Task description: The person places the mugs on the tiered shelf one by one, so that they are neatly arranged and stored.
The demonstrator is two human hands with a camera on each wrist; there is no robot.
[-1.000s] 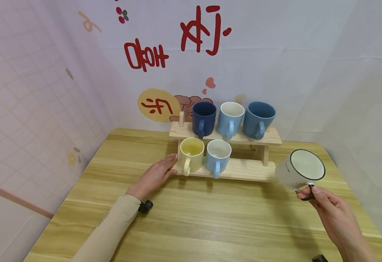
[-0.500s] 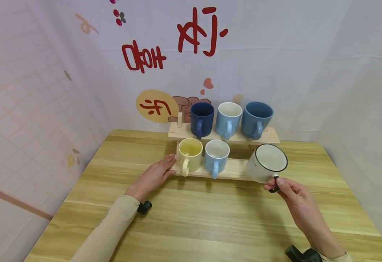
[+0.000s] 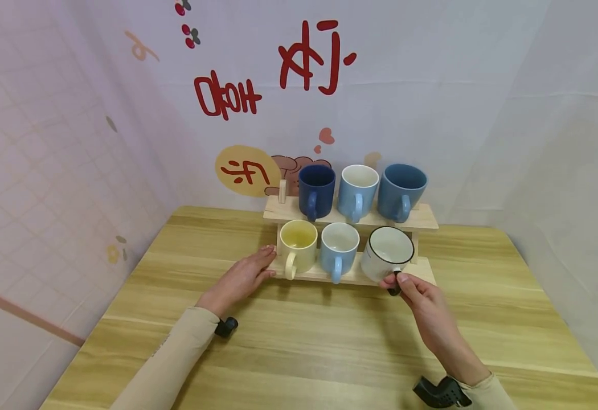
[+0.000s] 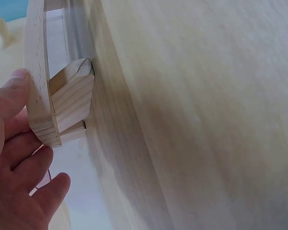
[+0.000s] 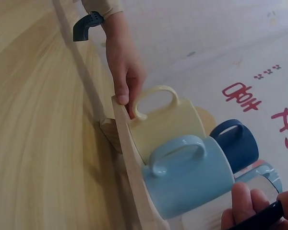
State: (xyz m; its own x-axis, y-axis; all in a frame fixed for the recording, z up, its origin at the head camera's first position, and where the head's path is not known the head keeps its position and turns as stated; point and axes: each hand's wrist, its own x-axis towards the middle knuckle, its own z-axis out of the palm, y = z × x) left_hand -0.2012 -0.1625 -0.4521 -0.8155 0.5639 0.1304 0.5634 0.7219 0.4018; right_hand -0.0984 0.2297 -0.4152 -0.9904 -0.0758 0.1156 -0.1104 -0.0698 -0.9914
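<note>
My right hand (image 3: 434, 316) pinches the black handle (image 3: 395, 285) of a white mug (image 3: 378, 263) with a black rim. This mug stands over the right part of the lower shelf of a two-tier wooden mug rack (image 3: 424, 270), beside a light blue mug (image 3: 338, 260). To the left of that one is a pale yellow mug (image 3: 304, 256). At the rack's left end, my left hand (image 3: 241, 280) grips the lower board, thumb on its front edge. The left wrist view shows the other fingers behind the board end (image 4: 41, 115).
Along the upper shelf sit a navy mug (image 3: 324, 196), another light blue mug (image 3: 357, 196) and a steel-blue mug (image 3: 403, 193), handles facing forward. The rack stands at the back of a wood-grain table (image 3: 299, 353), in front of a printed white cloth backdrop (image 3: 422, 85).
My right hand has carried the white mug leftward, from beyond the rack's right end to the lower shelf beside the light blue mug. The left hand has stayed on the rack's end.
</note>
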